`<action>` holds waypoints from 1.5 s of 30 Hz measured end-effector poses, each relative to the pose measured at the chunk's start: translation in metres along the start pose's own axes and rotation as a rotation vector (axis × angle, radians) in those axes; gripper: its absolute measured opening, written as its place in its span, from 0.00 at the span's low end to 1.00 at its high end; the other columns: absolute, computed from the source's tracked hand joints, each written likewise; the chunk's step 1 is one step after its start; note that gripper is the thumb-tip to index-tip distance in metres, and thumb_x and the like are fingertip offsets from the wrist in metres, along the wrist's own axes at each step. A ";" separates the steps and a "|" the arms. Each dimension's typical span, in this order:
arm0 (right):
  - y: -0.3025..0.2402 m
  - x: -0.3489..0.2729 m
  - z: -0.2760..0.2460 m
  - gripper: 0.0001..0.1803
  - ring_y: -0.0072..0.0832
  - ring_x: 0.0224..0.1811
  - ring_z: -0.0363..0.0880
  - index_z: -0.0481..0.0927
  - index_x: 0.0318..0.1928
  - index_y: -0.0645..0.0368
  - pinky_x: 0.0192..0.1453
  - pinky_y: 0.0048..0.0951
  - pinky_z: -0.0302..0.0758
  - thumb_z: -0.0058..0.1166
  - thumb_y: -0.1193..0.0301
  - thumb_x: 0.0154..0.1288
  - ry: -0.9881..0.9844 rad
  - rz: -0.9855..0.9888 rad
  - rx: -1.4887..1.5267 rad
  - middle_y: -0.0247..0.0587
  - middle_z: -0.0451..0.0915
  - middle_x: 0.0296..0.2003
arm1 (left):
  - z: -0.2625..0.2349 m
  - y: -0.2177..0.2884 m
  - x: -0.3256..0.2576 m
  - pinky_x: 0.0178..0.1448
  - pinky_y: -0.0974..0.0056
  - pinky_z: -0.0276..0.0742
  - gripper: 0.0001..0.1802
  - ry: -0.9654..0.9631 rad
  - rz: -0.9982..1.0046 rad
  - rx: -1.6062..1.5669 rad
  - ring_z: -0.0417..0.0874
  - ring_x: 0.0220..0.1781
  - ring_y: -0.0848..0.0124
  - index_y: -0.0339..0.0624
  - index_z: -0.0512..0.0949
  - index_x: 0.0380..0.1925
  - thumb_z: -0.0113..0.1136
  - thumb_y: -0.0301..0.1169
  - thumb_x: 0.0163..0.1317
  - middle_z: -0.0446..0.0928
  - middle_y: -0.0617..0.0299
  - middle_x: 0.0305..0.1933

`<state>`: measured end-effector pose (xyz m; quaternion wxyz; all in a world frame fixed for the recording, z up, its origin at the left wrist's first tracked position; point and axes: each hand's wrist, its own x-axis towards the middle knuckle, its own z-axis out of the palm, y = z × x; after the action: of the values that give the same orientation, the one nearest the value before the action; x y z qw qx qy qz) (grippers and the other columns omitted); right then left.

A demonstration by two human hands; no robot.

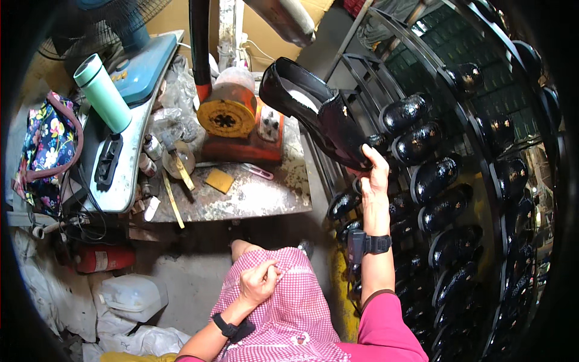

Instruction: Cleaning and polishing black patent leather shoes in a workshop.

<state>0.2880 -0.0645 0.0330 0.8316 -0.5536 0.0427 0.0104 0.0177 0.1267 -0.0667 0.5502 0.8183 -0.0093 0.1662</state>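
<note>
Gripping a glossy black shoe (313, 114) near its toe end, the fingers of the right hand (375, 175) are closing around the underside, thumb side hidden behind the shoe, so how fully they are wrapping it cannot be told. The shoe is being held up tilted, heel end raised toward the upper left, hanging between the workbench (241, 196) and the black wire rack (476, 145). The left hand (259, 282) is resting on the lap, fingers curled loosely and pinching or touching the pink checked apron (289, 314); it is holding nothing else that shows. Outward from the right wrist, rows of similar black shoes (434, 178) are sitting on the curved rack tiers, close beside the held one. On the bench, well apart from the hand, a yellow round tool (227, 111), a mint green bottle (104, 90) and small brushes are lying. Judging by the pose, the step in hand looks like moving one shoe between rack and bench; the next move would be calling for a steady one-handed carry, keeping the polished upper from knocking the rack wires or the neighbouring shoes.
</note>
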 end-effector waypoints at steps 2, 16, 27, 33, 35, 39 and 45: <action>-0.004 0.016 0.007 0.12 0.31 0.31 0.81 0.78 0.37 0.61 0.27 0.33 0.82 0.57 0.69 0.52 0.006 0.036 0.047 0.42 0.80 0.33 | 0.001 -0.002 0.001 0.26 0.72 0.78 0.07 -0.004 0.008 0.007 0.83 0.23 0.71 0.29 0.75 0.31 0.46 0.19 0.57 0.79 0.56 0.21; -0.024 0.057 0.057 0.12 0.28 0.21 0.80 0.78 0.32 0.57 0.18 0.25 0.77 0.60 0.64 0.48 0.043 0.170 0.016 0.38 0.81 0.27 | -0.006 -0.007 -0.004 0.27 0.72 0.79 0.07 0.012 -0.065 -0.040 0.83 0.24 0.71 0.30 0.76 0.31 0.48 0.20 0.57 0.80 0.56 0.22; -0.033 0.068 0.055 0.11 0.26 0.17 0.79 0.79 0.30 0.54 0.14 0.23 0.76 0.59 0.63 0.49 0.045 0.207 0.025 0.35 0.81 0.23 | -0.004 -0.011 -0.005 0.23 0.71 0.74 0.06 0.073 -0.062 -0.073 0.81 0.20 0.71 0.33 0.77 0.30 0.52 0.23 0.54 0.79 0.61 0.21; -0.032 0.064 0.056 0.10 0.25 0.18 0.78 0.79 0.31 0.52 0.16 0.24 0.75 0.58 0.62 0.49 0.059 0.181 -0.032 0.33 0.80 0.23 | -0.007 -0.009 -0.003 0.25 0.72 0.76 0.07 0.060 -0.042 -0.070 0.82 0.22 0.72 0.32 0.77 0.30 0.50 0.22 0.56 0.80 0.59 0.21; -0.032 0.063 0.052 0.11 0.25 0.22 0.79 0.79 0.32 0.52 0.21 0.25 0.76 0.58 0.62 0.49 0.024 0.189 -0.084 0.33 0.80 0.24 | -0.006 -0.008 -0.003 0.26 0.72 0.77 0.08 0.043 -0.024 -0.066 0.83 0.23 0.72 0.30 0.76 0.31 0.47 0.21 0.58 0.80 0.57 0.21; -0.022 0.056 0.065 0.17 0.28 0.29 0.80 0.78 0.39 0.58 0.30 0.30 0.79 0.58 0.63 0.51 -0.045 0.084 -0.150 0.38 0.80 0.34 | -0.006 -0.011 -0.006 0.23 0.71 0.75 0.06 0.098 -0.083 -0.097 0.81 0.19 0.71 0.33 0.77 0.29 0.52 0.22 0.54 0.80 0.61 0.21; -0.021 0.037 0.059 0.29 0.23 0.36 0.78 0.66 0.56 0.66 0.36 0.23 0.79 0.57 0.81 0.50 -0.121 -0.279 -0.129 0.42 0.74 0.46 | -0.003 -0.013 -0.008 0.24 0.71 0.76 0.06 0.092 -0.080 -0.116 0.81 0.20 0.72 0.33 0.77 0.29 0.51 0.23 0.55 0.80 0.62 0.21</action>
<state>0.3294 -0.0192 0.0724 0.7890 -0.6046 -0.0852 -0.0691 0.0119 0.1334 -0.0795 0.6028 0.7762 0.0390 0.1807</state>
